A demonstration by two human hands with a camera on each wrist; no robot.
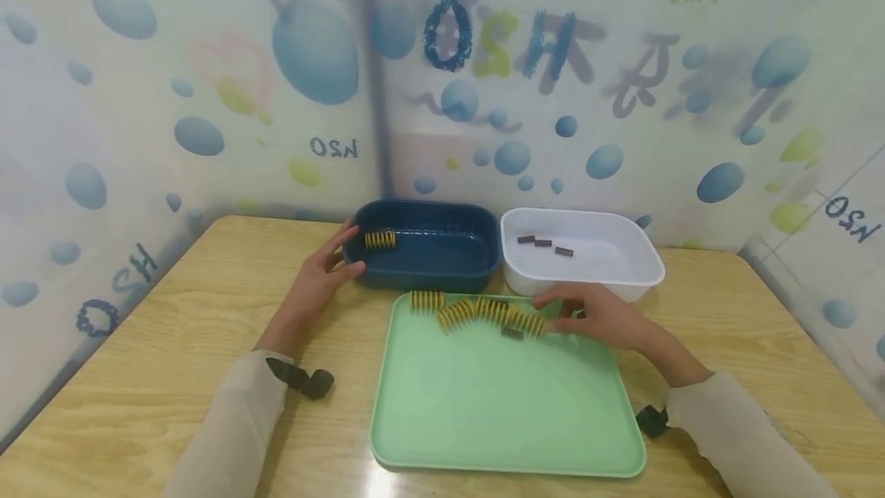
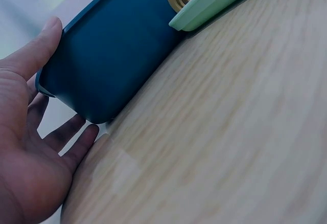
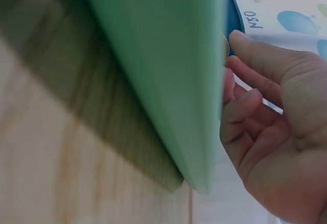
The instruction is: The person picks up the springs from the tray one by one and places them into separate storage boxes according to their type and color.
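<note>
Left of centre in the head view, our left hand (image 1: 319, 277) rests with straight fingers against the left end of the blue tub (image 1: 442, 267); the left wrist view shows the thumb on the rim and the fingers along the wall, holding nothing. One yellow spring (image 1: 380, 239) already lies inside that tub. Below it the green tray (image 1: 505, 421) sits on the tabletop (image 1: 173, 329), with a row of yellow springs (image 1: 477, 312) and one dark spring (image 1: 512, 333) along its top edge. Right of centre, our right hand (image 1: 598, 316) reaches that row, fingers loosely curled; whether it pinches a spring we cannot tell. The white tub (image 1: 622, 283) at upper right holds three dark springs (image 1: 543, 243). Sorting looks early: most yellow ones remain on the tray.
</note>
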